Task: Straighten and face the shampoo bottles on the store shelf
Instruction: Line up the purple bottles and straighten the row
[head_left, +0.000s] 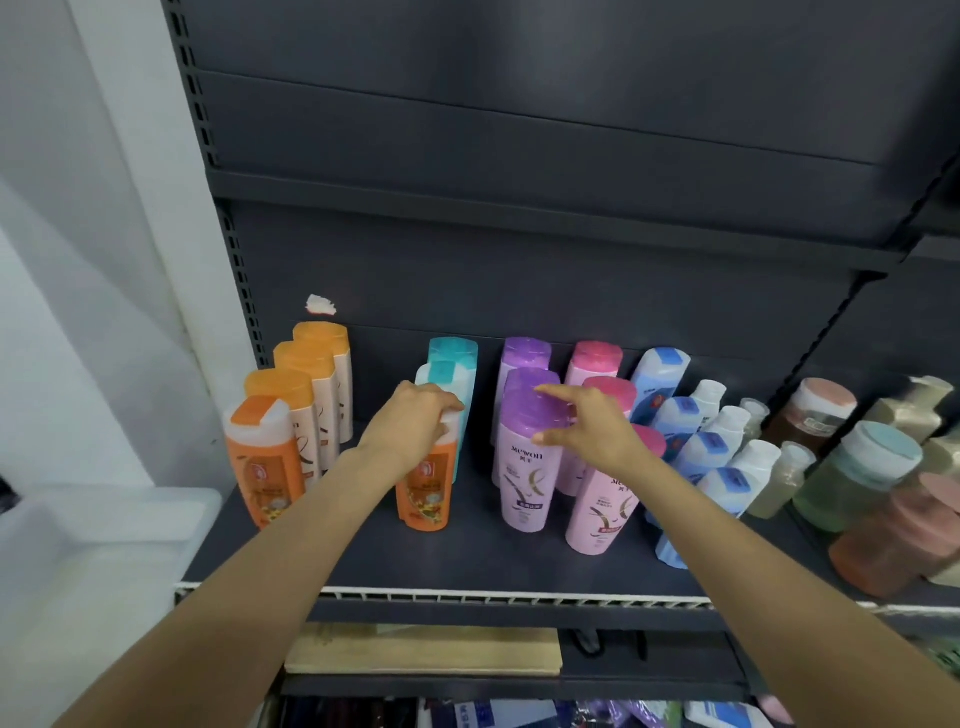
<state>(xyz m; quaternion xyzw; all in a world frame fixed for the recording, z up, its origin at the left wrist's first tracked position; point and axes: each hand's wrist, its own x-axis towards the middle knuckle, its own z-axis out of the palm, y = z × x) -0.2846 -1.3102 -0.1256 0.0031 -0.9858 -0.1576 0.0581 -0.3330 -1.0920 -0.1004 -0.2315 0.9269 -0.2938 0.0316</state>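
A dark grey shelf (467, 566) carries upright shampoo rows. At 9 o'clock, the left hand (410, 426) grips the orange bottle (423, 491); at 3 o'clock, the right hand (587, 431) hovers spread over the purple bottle (527, 467), label forward.

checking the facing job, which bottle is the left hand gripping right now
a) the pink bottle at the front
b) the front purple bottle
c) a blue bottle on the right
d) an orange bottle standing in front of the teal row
d: the left hand curls over the cap of the orange bottle that stands in front of the teal bottles, while the right hand hovers open by the front purple bottle.
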